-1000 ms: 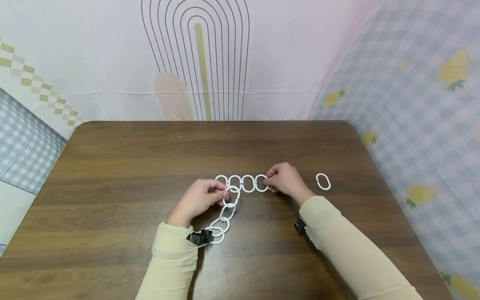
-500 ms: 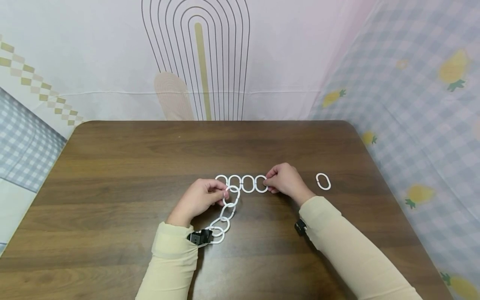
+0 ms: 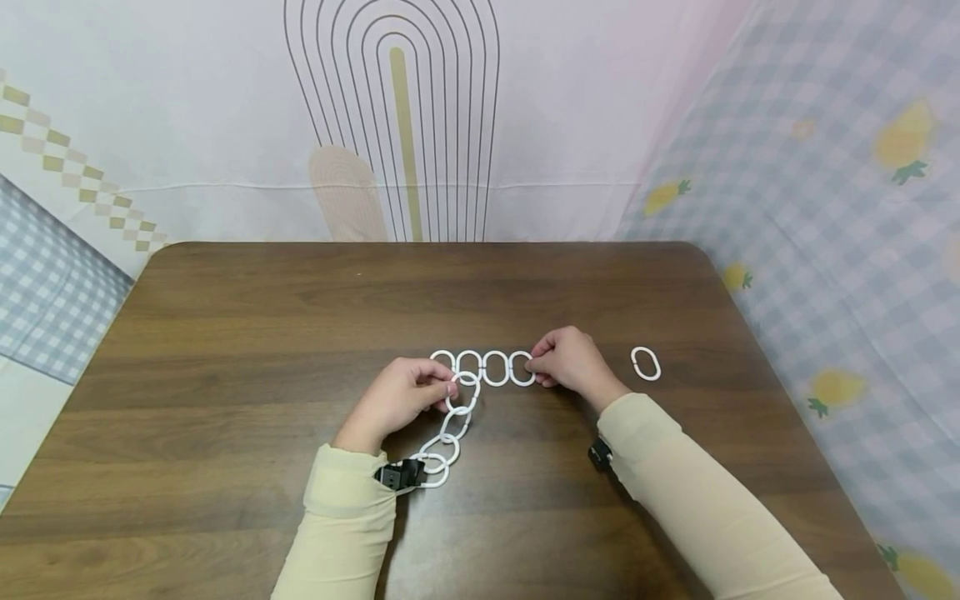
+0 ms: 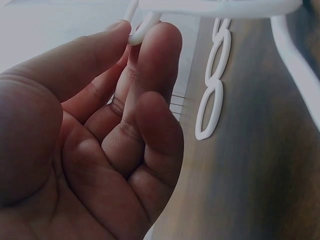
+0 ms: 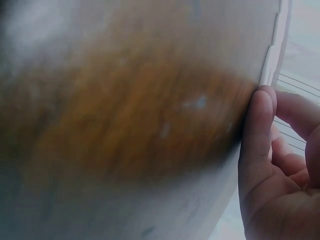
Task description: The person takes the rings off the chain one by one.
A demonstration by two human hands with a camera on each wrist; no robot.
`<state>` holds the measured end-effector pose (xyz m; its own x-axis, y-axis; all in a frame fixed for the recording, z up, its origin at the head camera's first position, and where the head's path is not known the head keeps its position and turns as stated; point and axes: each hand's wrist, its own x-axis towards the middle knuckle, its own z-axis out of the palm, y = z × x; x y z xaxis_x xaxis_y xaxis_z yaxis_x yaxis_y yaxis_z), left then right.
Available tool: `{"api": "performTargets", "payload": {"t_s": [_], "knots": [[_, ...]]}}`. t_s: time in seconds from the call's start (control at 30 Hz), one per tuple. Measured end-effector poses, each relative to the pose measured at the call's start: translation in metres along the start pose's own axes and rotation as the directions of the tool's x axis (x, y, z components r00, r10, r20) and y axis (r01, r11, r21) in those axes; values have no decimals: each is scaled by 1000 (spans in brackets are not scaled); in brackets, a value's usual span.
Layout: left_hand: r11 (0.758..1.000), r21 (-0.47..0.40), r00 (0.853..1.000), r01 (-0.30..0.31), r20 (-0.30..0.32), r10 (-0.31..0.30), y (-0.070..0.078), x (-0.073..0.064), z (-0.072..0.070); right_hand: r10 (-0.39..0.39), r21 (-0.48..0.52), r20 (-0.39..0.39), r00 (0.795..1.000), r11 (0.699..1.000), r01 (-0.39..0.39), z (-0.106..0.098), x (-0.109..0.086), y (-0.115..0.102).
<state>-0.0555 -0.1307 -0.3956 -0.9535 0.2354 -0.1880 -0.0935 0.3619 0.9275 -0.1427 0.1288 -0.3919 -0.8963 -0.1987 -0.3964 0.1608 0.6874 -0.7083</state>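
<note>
Left hand [image 3: 400,397] is pinching a chain [image 3: 448,437], right hand [image 3: 573,362] a row [image 3: 482,368], with a link [image 3: 657,364] lying at its three o'clock.

Head view looks down from above; wrist views (close in) share its white links [image 3: 483,367].

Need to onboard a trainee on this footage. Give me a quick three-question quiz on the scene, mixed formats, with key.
1. Count: how many white links show in the straight row on the table?
2. True or false: in the head view, the loose link lies to the right of the right hand, apart from the row.
3. Pick one: the left hand pinches
A) the loose link
B) a link of the chain
C) the right sleeve

Key:
1. Four
2. True
3. B
</note>
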Motion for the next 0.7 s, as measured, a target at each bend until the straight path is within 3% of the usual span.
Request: {"api": "performTargets", "payload": {"t_s": [0.43,0.7], "knots": [[1000,15,1000,-16,2,16,1,-1,0,-40,74,-15,999,996,41,-2,-10,3],[1000,-3,1000,7,-1,-7,3,-1,0,-88,112,-9,996,990,89,6,-24,5]]}}
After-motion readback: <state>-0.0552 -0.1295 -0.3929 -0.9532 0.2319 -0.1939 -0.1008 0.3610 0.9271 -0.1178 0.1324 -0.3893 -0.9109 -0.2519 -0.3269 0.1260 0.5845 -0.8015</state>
